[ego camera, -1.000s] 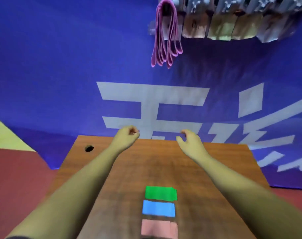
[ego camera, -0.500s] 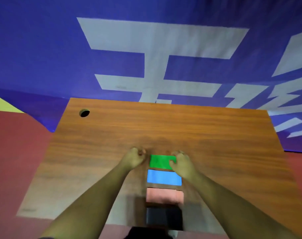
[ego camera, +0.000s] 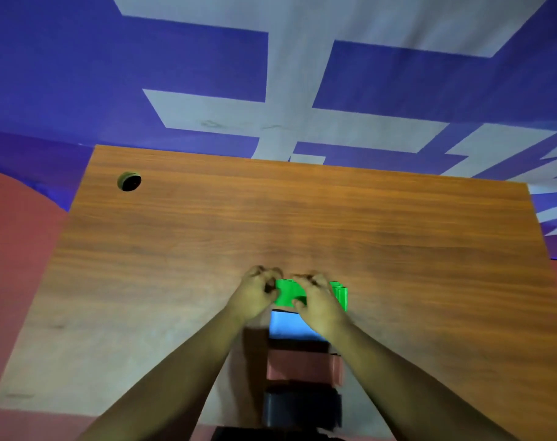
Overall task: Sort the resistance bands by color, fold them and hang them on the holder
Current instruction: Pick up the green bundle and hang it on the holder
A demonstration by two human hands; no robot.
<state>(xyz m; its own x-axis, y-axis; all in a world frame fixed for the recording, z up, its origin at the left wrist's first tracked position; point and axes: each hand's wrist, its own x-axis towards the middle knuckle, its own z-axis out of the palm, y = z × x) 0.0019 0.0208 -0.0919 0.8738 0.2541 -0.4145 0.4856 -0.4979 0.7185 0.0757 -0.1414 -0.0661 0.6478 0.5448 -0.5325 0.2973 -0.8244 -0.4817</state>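
A row of folded resistance bands lies on the wooden table [ego camera: 175, 249], running toward me: green [ego camera: 288, 296], blue [ego camera: 286, 326], pink [ego camera: 299, 366] and black [ego camera: 299, 409]. My left hand [ego camera: 255, 296] pinches the left end of the green band stack with curled fingers. My right hand [ego camera: 315, 300] grips the green stack from above, covering its middle. The green stack's right end sticks out past my right hand. The holder is out of view.
A round cable hole [ego camera: 129, 181] sits at the table's far left corner. A blue banner with large white characters [ego camera: 290, 116] hangs behind the table. Red floor [ego camera: 13, 249] lies to the left.
The view has tilted down from the holder with its pink bands to the table. Both hands came back from the far edge and closed on the green band stack.
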